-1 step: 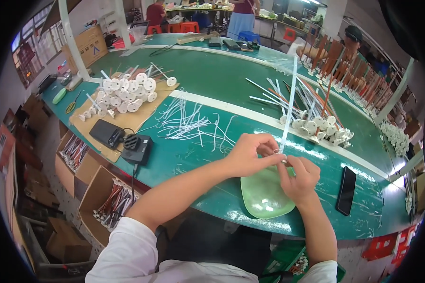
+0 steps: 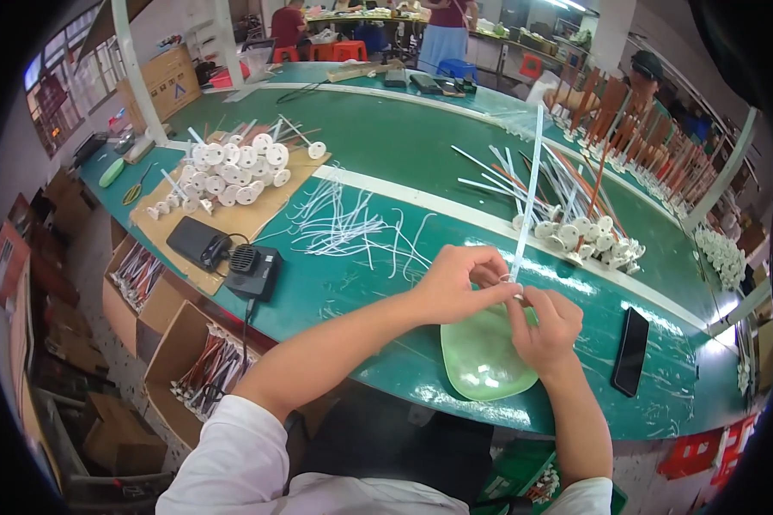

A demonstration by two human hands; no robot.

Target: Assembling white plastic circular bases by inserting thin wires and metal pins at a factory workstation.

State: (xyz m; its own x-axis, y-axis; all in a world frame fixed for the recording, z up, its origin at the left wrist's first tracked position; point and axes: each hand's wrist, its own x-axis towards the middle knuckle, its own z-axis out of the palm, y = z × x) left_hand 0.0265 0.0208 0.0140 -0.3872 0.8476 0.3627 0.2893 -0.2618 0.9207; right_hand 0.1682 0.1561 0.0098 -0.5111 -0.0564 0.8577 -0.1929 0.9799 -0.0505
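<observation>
My left hand (image 2: 459, 283) and my right hand (image 2: 548, 324) meet over a pale green dish (image 2: 477, 369) at the near edge of the green table (image 2: 386, 137). Both pinch the lower end of a long thin white rod (image 2: 529, 193), which stands nearly upright and leans slightly away from me. A small white piece sits at the rod's base between my fingertips; I cannot make out its shape. A loose heap of thin white strips (image 2: 352, 227) lies to the left of my hands.
White discs on stems (image 2: 240, 163) cover a cardboard sheet at the left. Finished rods with discs (image 2: 580, 233) are piled to the right. A black phone (image 2: 631, 350), a small black fan unit (image 2: 251, 270) and open cartons (image 2: 202, 373) sit nearby. Other people work at the back.
</observation>
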